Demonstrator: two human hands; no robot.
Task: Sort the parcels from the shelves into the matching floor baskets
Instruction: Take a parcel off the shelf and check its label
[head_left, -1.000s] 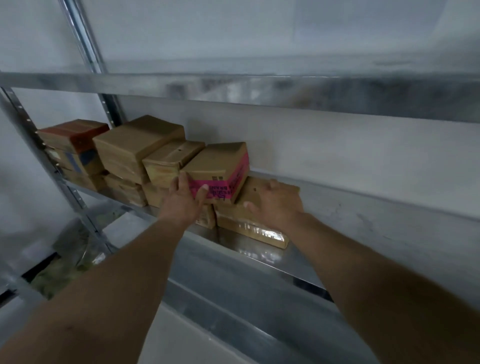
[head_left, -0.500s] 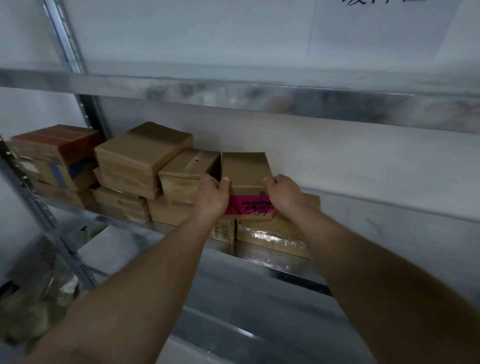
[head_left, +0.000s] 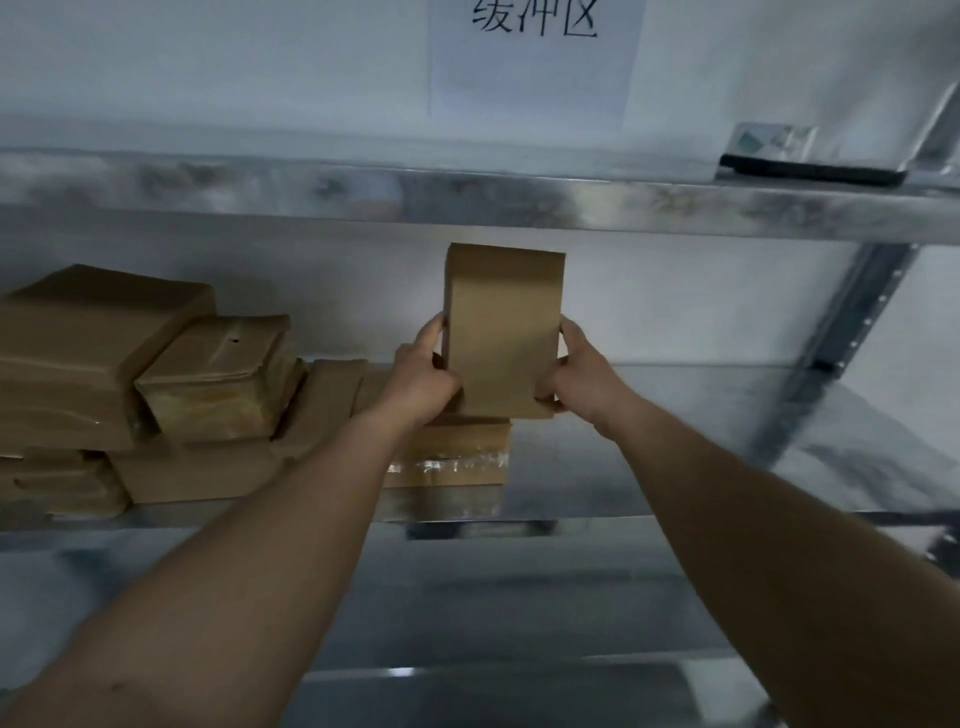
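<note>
so the person has a brown cardboard parcel (head_left: 503, 332) up off the pile, stood on end and tilted toward their face, held between the left hand (head_left: 423, 382) and the right hand (head_left: 582, 375). both sets of fingers are wrapped round its lower side edges, gripping it, thumbs toward the front. it's in the air just above the taped parcel (head_left: 452, 457) that lies on the metal shelf (head_left: 675, 447), and below the upper shelf (head_left: 519, 202). the rest of the stack (head_left: 130, 384) is off to the left, untouched.

looks to me like the pick-and-read step: parcel lifted, now they need to find out which basket it belongs to. the face showing is plain brown, no label on it. no floor baskets in view at all, so the next move probably means turning or lowering it to check the label, then swinging down and away from the shelves to find the matching basket.

compared to half a second ago: the parcel was lying flat on the pile with a pink label strip facing out, hands just closing on its sides. now it's lifted and tipped up so the pink isn't visible. the view has also tilted up, with a paper sign (head_left: 535, 52) on the wall now showing.
</note>
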